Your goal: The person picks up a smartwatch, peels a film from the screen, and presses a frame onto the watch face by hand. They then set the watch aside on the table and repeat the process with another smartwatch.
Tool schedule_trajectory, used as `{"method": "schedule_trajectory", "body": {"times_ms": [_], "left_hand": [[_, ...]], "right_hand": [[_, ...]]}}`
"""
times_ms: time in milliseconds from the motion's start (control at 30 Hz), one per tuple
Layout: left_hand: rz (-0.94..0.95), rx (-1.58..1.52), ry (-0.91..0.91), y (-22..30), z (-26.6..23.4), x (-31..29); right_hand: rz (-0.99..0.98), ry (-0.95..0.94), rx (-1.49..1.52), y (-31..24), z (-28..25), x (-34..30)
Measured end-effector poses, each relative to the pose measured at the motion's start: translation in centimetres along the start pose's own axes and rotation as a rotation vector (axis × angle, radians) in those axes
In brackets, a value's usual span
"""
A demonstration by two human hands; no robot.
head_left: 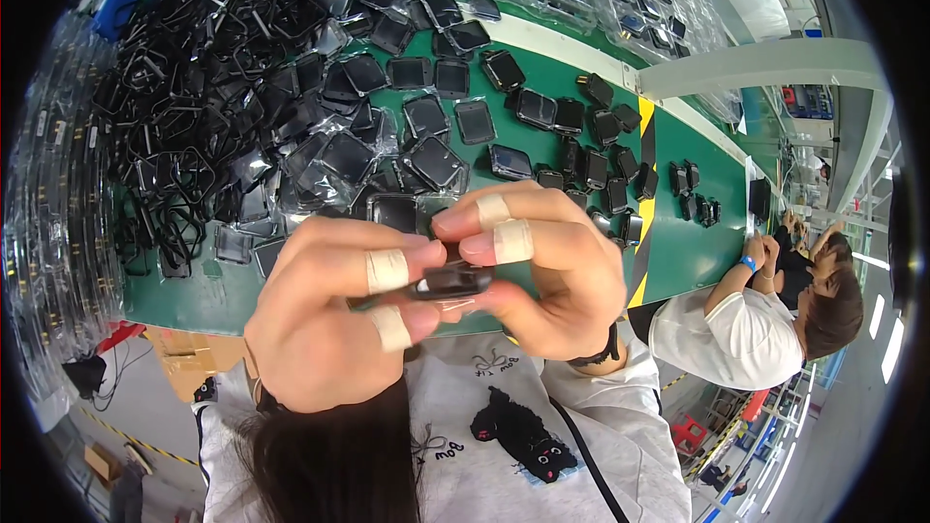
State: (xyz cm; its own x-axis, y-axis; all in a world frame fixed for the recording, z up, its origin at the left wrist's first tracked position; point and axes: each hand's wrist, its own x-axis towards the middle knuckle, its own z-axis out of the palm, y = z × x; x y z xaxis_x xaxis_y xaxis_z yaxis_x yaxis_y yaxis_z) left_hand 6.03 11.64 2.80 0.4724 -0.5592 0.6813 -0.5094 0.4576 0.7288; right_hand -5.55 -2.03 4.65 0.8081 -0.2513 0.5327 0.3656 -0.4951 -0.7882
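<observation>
My left hand (pixel 334 315) and my right hand (pixel 562 266) meet over the near edge of the green bench, both closed on one small black casing (pixel 453 283) with a glossy edge. The thumbs press it from below and the fingertips from above, so most of it is hidden. Beige tape wraps several of my fingers. Just beyond my hands lie flat dark screen panels (pixel 436 163), some in clear film. Past my right hand stand several black watch-like casings (pixel 593 169).
Thin black frames (pixel 184 126) heap up at the left. Stacked clear trays (pixel 63 203) rise beyond them. Yellow-black tape (pixel 642 266) crosses the green bench (pixel 693 242) at right, with a few more casings past it. A co-worker in a white shirt (pixel 736 334) sits farther right.
</observation>
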Motion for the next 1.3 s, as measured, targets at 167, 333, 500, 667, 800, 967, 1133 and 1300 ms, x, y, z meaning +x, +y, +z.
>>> {"method": "schedule_trajectory", "body": {"times_ms": [167,333,500,667,800,967,1133,1300], "left_hand": [[-0.404,-0.15,-0.088,0.0,3.1,-1.1],[-0.546,-0.026,-0.461,-0.4,5.8,-2.4],[-0.364,0.199,-0.549,-1.9,7.9,-2.6],[-0.368,0.255,-0.572,-2.1,7.8,-2.4],[-0.611,0.048,-0.511,-2.4,6.6,-2.4],[-1.026,-0.923,-0.221,-2.6,2.9,-0.9],[-0.882,-0.88,-0.019,-2.7,-2.4,-1.5],[-0.748,-0.714,0.187,-2.3,-5.9,-1.3]], "right_hand": [[0.287,-0.021,-0.211,-0.7,-1.9,-4.1],[0.679,-0.017,-0.237,-2.5,-3.7,-8.3],[0.639,0.165,-0.72,-1.7,-6.2,-9.0],[0.66,0.003,-0.972,-0.4,-6.7,-6.7],[0.656,-0.066,-0.78,-1.3,-6.6,-5.3],[0.322,-0.244,-0.35,-2.1,-4.9,-0.1],[0.165,-0.25,-0.365,2.6,-2.3,6.4],[0.04,-0.379,-0.468,9.9,2.4,12.7]]}}
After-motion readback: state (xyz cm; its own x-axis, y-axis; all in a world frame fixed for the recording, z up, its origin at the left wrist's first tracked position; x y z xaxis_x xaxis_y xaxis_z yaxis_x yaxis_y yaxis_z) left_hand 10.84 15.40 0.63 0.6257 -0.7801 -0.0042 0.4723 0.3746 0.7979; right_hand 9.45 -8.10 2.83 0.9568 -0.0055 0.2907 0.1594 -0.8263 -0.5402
